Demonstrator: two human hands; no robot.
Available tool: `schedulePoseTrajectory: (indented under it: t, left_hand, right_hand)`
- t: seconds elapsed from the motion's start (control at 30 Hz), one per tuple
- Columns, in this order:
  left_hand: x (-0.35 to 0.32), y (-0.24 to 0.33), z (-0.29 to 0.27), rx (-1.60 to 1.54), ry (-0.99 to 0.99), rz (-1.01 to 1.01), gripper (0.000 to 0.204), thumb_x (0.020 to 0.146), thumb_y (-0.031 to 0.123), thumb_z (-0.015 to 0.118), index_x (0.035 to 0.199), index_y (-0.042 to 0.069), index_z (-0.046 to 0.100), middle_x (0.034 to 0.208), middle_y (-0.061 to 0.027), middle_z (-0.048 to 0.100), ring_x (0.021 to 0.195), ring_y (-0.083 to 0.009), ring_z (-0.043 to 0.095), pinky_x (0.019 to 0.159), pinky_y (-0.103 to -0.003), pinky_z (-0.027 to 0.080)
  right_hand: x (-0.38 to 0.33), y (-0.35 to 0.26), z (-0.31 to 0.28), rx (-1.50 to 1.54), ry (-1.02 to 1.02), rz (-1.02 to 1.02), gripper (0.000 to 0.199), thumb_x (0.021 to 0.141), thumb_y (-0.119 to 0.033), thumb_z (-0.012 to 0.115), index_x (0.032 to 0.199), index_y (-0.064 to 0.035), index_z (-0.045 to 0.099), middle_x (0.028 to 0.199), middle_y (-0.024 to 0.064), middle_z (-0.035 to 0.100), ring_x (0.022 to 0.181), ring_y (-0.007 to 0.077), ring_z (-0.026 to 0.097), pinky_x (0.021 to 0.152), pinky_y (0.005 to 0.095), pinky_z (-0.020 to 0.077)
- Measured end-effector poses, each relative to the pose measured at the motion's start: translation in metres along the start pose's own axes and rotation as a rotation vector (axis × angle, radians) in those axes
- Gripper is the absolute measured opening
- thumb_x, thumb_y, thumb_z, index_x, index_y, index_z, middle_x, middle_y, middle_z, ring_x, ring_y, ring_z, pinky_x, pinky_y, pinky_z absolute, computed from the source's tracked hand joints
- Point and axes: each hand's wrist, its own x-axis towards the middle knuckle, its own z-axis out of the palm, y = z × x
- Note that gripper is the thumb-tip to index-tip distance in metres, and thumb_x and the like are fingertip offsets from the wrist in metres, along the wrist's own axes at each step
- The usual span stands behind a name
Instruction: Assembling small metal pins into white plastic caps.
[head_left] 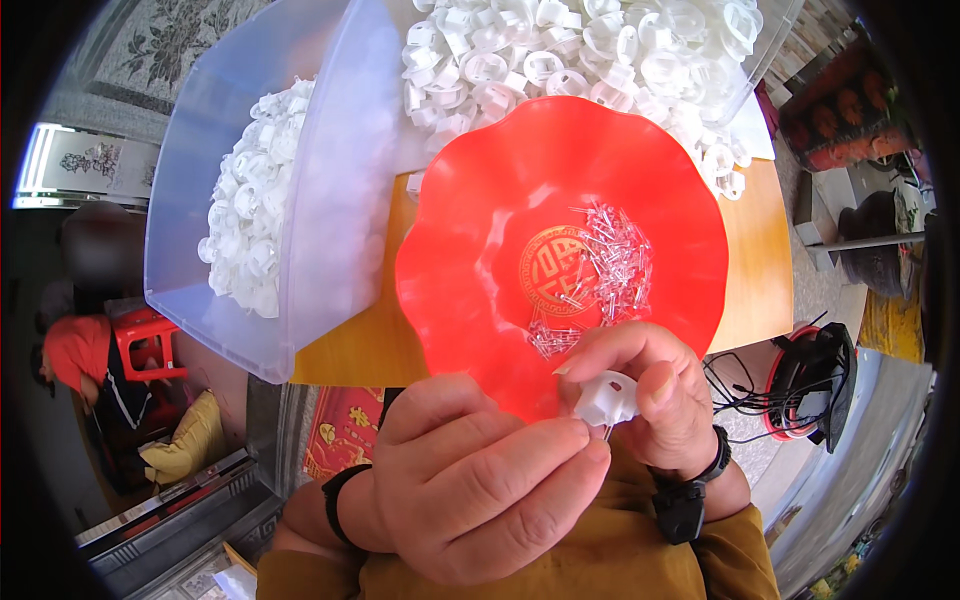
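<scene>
My right hand (655, 395) grips a small white plastic holder (606, 398) between thumb and fingers, just in front of a red dish. Thin metal legs, apparently of an LED (608, 432), stick out beneath the holder. The fingertips of my left hand (490, 480) pinch at these legs; the LED's body is hidden. In the red scalloped dish (470, 240) lies a loose heap of clear LEDs (615, 255) with thin legs, mostly right of its gold centre emblem.
A translucent bin (345, 190) with many white plastic pieces (255, 210) stands left. More white holders (560, 60) are piled behind the dish on the wooden table (755, 260). Black cables (740, 395) lie at right; a person (80, 355) is near a red stool (147, 345) at left.
</scene>
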Motion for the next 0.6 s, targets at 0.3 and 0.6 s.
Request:
schedulePoseTrajectory:
  t: [0.3, 0.6]
  left_hand:
    - [-0.001, -0.004, 0.002, 0.043, 0.026, 0.03, 0.024, 0.069, 0.003, 0.069, 0.091, 0.01, 0.062, 0.091, -0.0023, 0.059, 0.058, -0.0085, 0.052, 0.056, -0.024, 0.037]
    - [-0.004, -0.008, 0.009, 0.01, -0.071, 0.016, 0.037, 0.065, 0.01, 0.078, 0.099, 0.01, 0.061, 0.094, -0.0038, 0.059, 0.066, -0.0107, 0.056, 0.062, -0.027, 0.039]
  right_hand:
    - [0.001, 0.002, 0.0, 0.036, -0.034, -0.022, 0.043, 0.093, -0.035, 0.052, 0.115, 0.002, 0.056, 0.093, 0.0051, 0.06, 0.076, 0.0068, 0.054, 0.069, 0.0203, 0.0453]
    - [0.005, -0.001, 0.003, -0.21, 0.018, -0.092, 0.036, 0.096, -0.028, 0.046, 0.113, 0.0018, 0.056, 0.09, 0.0039, 0.058, 0.073, 0.0064, 0.052, 0.067, 0.0197, 0.0429]
